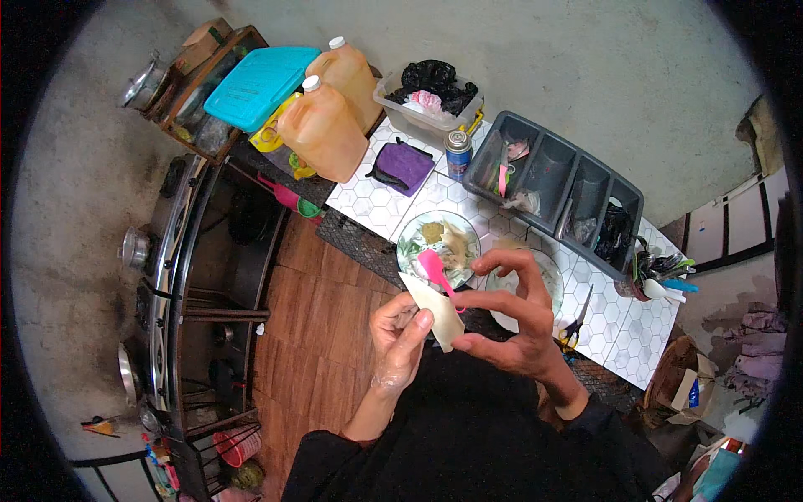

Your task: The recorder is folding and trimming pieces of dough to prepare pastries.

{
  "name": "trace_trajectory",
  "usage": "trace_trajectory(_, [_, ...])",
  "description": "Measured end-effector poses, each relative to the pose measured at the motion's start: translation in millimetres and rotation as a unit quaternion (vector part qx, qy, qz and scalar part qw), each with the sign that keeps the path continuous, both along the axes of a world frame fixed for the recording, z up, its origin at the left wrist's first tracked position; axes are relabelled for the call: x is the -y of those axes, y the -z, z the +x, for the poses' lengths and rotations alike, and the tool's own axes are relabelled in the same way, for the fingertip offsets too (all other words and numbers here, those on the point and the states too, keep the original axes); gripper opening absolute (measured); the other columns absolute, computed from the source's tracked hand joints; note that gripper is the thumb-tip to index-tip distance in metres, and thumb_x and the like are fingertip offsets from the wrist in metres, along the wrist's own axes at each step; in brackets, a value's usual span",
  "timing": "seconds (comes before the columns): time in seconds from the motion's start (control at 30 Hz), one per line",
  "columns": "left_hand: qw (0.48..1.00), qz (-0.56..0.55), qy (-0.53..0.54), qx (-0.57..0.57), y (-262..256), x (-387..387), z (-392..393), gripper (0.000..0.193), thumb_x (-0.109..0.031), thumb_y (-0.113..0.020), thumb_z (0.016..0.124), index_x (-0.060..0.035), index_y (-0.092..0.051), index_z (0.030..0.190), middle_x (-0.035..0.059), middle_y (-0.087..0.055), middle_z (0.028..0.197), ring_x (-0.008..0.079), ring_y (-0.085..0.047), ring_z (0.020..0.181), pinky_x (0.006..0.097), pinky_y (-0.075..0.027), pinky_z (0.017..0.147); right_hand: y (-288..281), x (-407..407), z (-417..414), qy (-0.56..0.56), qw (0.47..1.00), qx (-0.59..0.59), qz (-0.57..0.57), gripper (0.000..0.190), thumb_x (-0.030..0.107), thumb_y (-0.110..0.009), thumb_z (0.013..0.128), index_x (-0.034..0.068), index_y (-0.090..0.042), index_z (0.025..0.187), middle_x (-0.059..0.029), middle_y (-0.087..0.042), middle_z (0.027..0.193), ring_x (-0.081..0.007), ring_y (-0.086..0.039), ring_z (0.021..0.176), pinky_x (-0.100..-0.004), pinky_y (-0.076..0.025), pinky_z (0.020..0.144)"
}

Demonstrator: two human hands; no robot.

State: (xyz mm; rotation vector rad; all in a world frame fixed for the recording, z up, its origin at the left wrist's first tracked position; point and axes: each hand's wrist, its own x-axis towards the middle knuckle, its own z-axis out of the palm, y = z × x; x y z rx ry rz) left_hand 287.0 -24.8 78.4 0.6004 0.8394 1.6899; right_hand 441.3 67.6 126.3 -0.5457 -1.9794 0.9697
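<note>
My left hand [398,339] pinches a pale cream, thin folded sheet [434,309] between thumb and fingers. Its material is unclear. My right hand [517,314] has its fingers spread, with the forefinger and thumb at the sheet's right end; whether they grip it is unclear. A small pink spoon [433,265] shows just past the sheet, its bowl over a plate [408,229] and its loop-ended handle partly hidden. That plate holds an olive-brown paste or powder [431,233] and pale shreds. Behind my right hand lies a second round plate [547,276], largely covered.
The hexagon-patterned table [627,332] bears scissors [574,329], a dark cutlery tray [546,176], a spray can [458,154], a purple cloth pouch [403,166] and a utensil holder [633,285]. Orange-tinted jugs [326,132] and a plastic bin [414,119] stand at the back. A stove [179,270] is left.
</note>
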Motion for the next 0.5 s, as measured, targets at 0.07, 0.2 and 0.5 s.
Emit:
trace_trajectory(0.07, [1.0, 0.0, 0.003, 0.005, -3, 0, 1, 0.025, -0.008, -0.06, 0.088, 0.006, -0.058, 0.108, 0.0117, -0.064, 0.104, 0.0152, -0.06, 0.094, 0.0294, -0.045, 0.085, 0, 0, 1, -0.011, 1.0, 0.004, 0.007, 0.038, 0.022, -0.082, 0.064, 0.014, -0.07, 0.099, -0.0098, -0.05, 0.114, -0.0257, -0.051, 0.106, -0.0366, -0.042, 0.09])
trace_trajectory(0.2, [1.0, -0.004, 0.011, 0.006, -2, -2, 3, 0.024, -0.009, -0.061, 0.087, 0.006, -0.059, 0.106, 0.0118, -0.064, 0.102, 0.0139, -0.06, 0.092, 0.0276, -0.046, 0.082, 1, -1, -2, 0.004, 1.0, -0.004, -0.004, 0.038, 0.021, -0.082, 0.063, 0.013, -0.07, 0.099, -0.0096, -0.051, 0.112, -0.0253, -0.052, 0.104, -0.0351, -0.042, 0.086])
trace_trajectory(0.5, [0.971, 0.042, -0.104, -0.213, -8, -3, 11, 0.021, -0.005, -0.065, 0.083, 0.0065, -0.062, 0.099, 0.0122, -0.063, 0.095, 0.0136, -0.059, 0.087, 0.0256, -0.046, 0.076, -4, 3, -4, 0.074, 0.997, -0.01, -0.013, 0.027, 0.016, -0.081, 0.064, 0.011, -0.072, 0.089, -0.0086, -0.055, 0.102, -0.023, -0.054, 0.098, -0.0338, -0.042, 0.081])
